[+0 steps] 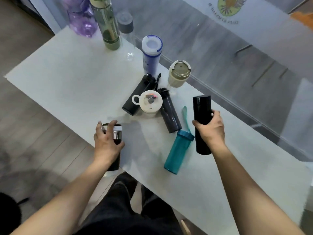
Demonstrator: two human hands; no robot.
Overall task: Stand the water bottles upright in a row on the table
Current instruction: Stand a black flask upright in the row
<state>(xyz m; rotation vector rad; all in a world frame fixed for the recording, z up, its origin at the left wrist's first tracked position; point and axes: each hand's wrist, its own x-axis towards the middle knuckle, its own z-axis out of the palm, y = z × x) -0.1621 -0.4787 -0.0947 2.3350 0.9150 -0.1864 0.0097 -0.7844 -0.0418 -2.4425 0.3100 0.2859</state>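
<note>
Head view: each hand, left and right, grips one black bottle; three bottles lie flat.

Wood-plank floor, frosted glass panel with a blurred, perhaps printed, emblem

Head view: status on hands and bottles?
Left hand grip on silver-banded black bottle; right hand grip on tall black flask. Teal bottle and two dark bottles lie flat. Nothing blocking.
</note>
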